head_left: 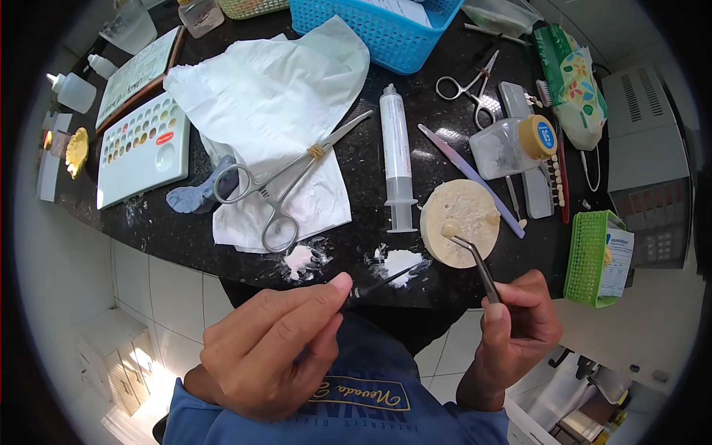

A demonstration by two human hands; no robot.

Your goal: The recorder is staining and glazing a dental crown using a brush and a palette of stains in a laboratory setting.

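My right hand (513, 334) pinches metal tweezers (482, 271) with bent tips. Those tips touch a small cream tooth-like piece (449, 231) on a round pale plaster disc (463, 208); another such piece (492, 217) sits at its right edge. My left hand (274, 345) has its fingers drawn together beside a thin dark stick (393, 279), which crosses a white powder heap (403, 259). Whether the fingers grip that stick is hidden. A pinkish powder heap (300, 261) lies beyond this hand. Behind the disc lies a purple strip-like tool (475, 174).
Steel scissors (267, 194) rest on white cloth (282, 81) beside blue-grey putty (204, 194). A large syringe (397, 156) lies centrally. A yellow-capped jar (500, 148), forceps (467, 87) and green basket (593, 259) are right; a white palette (144, 152) is left, a blue basket (371, 33) behind.
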